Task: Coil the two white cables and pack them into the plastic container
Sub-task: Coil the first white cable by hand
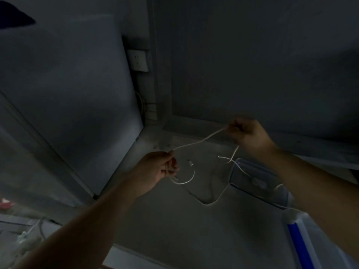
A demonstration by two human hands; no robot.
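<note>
A dim, plain indoor room, likely a home or utility corner: grey painted walls point(252, 55), white wall socket point(138, 60), bare grey floor point(184, 220).

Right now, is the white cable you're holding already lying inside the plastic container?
No, the white cable is stretched in the air between the left hand and right hand, above the plastic container.

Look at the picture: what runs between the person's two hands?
In the head view, a taut stretch of white cable spans the gap from the left hand to the right hand; nothing else lies between them.
</note>
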